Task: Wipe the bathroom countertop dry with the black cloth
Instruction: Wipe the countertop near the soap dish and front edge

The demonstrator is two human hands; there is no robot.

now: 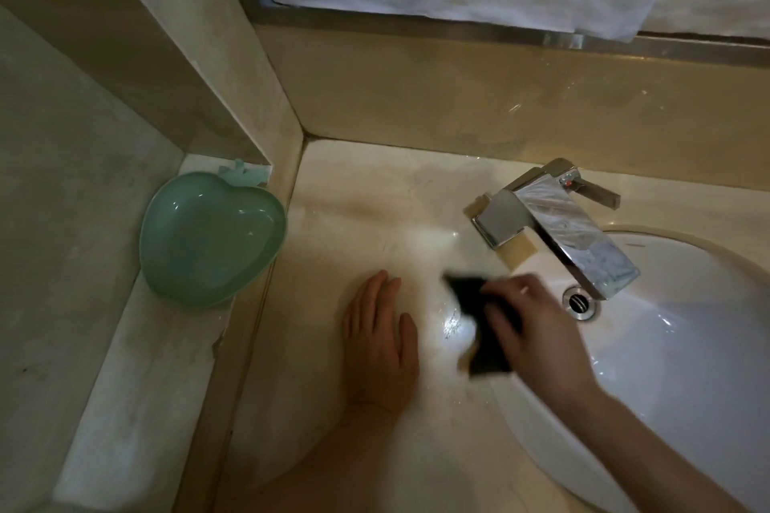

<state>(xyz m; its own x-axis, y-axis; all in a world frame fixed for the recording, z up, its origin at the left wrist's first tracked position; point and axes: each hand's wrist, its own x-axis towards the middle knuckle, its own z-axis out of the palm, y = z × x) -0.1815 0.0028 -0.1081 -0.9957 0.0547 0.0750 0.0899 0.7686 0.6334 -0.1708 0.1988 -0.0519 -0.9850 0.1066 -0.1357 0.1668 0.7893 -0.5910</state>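
Left hand [381, 339] lies flat, fingers straight; right hand [537, 329] curled, gripping.

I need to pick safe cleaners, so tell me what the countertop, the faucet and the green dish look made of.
Countertop: polished beige stone, likely marble, judging by its veining and glossy glare.
Faucet: chromed metal, mirror-bright with sharp reflections.
Green dish: smooth glossy plastic or glazed ceramic; the soft sheen leaves it open.
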